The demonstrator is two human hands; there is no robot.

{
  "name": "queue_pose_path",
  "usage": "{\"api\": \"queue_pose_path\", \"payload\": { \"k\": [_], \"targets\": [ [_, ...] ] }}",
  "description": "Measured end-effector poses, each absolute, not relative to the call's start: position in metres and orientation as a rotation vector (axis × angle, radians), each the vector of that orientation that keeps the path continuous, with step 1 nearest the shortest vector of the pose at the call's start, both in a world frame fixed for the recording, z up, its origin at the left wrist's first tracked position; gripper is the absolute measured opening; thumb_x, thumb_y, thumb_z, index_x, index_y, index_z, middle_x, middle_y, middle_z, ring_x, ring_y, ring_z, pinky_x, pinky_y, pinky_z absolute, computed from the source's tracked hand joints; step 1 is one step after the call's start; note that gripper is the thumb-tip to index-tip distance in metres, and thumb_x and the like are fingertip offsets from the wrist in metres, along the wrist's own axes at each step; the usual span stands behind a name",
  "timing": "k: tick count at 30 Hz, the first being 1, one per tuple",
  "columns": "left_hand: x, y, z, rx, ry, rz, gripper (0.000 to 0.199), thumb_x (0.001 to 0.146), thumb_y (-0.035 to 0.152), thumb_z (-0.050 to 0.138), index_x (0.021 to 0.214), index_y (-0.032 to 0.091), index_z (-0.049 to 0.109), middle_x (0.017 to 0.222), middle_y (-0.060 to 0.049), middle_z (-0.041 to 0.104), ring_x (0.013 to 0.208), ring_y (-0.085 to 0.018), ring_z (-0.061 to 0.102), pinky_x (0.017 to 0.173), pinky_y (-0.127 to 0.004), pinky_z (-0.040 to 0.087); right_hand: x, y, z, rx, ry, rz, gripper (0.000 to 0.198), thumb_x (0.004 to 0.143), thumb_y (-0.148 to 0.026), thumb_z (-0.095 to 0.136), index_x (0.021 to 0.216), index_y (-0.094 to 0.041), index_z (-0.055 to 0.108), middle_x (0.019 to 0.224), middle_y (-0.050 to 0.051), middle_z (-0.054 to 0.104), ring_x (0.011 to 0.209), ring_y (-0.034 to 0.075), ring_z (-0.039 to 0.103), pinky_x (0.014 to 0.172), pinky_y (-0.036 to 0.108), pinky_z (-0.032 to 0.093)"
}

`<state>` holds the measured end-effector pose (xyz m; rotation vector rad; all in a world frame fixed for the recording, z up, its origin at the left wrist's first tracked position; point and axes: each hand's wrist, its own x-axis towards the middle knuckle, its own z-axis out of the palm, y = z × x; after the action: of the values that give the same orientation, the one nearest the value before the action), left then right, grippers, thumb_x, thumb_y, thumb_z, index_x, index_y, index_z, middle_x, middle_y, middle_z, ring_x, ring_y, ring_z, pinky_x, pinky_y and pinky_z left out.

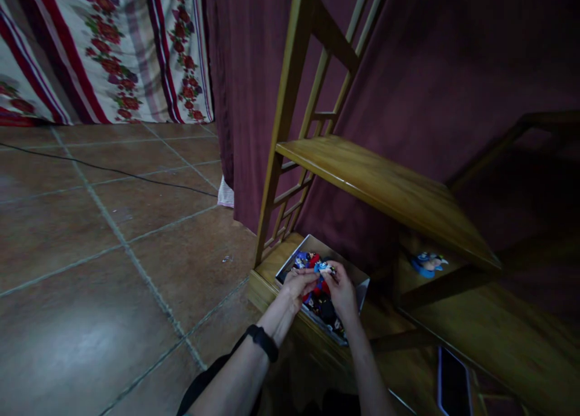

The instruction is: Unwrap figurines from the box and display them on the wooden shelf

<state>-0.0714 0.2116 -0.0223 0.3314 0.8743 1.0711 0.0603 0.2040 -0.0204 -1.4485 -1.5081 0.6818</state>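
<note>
Both hands meet over an open white box (362, 292) on the low wooden shelf. Between their fingers is a small light-blue and white toy figure (323, 267). My left hand (296, 283) pinches it from the left, and a dark band circles that wrist. From the right, my right hand (341, 289) has its fingers closed on the same figure. Several small toy figures (324, 310) in red, blue and black lie in the box beneath the hands; the hands partly hide them.
A wooden shelf board (371, 183) juts out above the box. To the right, another blue and white figure (428, 263) stands on a shelf, and a phone (454, 380) lies lower down. A black cable (113, 173) crosses the tiled floor. Purple curtain (254, 101) hangs behind.
</note>
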Motion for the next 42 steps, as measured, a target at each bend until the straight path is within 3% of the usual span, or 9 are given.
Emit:
{"api": "queue_pose_path", "payload": {
  "k": [14, 23, 33, 42],
  "targets": [
    [-0.082, 0.155, -0.018, 0.379, 0.958, 0.961, 0.013, 0.064, 0.014, 0.067, 0.072, 0.012, 0.057, 0.059, -0.004, 0.064, 0.053, -0.012, 0.061, 0.059, -0.023, 0.05, 0.048, 0.154, -0.034, -1.235, -1.218, 0.916, 0.041, 0.066, -0.035, 0.063, 0.105, -0.022, 0.06, 0.111, 0.005, 0.062, 0.1, 0.022, 0.057, 0.09, 0.037, 0.043],
    [-0.1, 0.106, -0.016, 0.427, 0.97, 0.977, 0.032, 0.062, 0.003, 0.063, 0.092, 0.014, 0.057, 0.063, -0.001, 0.064, 0.05, -0.01, 0.06, 0.058, -0.022, 0.051, 0.036, 0.109, -0.039, -1.085, -1.085, 1.207, 0.038, 0.06, -0.036, 0.069, 0.094, -0.02, 0.063, 0.099, 0.007, 0.067, 0.094, 0.023, 0.06, 0.088, 0.039, 0.044],
    [-0.108, 0.081, -0.033, 0.438, 0.917, 0.993, 0.022, 0.068, 0.008, 0.063, 0.09, 0.01, 0.06, 0.068, -0.008, 0.067, 0.058, -0.013, 0.064, 0.058, -0.021, 0.051, 0.028, 0.093, -0.045, -1.111, -0.98, 1.25, 0.032, 0.047, -0.035, 0.074, 0.072, -0.018, 0.063, 0.076, 0.003, 0.069, 0.073, 0.019, 0.063, 0.075, 0.034, 0.047],
    [-0.108, 0.074, -0.025, 0.518, 0.905, 1.056, 0.014, 0.074, 0.012, 0.06, 0.087, 0.007, 0.062, 0.067, -0.011, 0.068, 0.057, -0.015, 0.064, 0.056, -0.023, 0.052, 0.031, 0.085, -0.036, -1.126, -0.953, 1.315, 0.041, 0.047, -0.043, 0.074, 0.076, -0.015, 0.067, 0.075, 0.004, 0.069, 0.068, 0.018, 0.062, 0.069, 0.033, 0.048]
  ]
}}
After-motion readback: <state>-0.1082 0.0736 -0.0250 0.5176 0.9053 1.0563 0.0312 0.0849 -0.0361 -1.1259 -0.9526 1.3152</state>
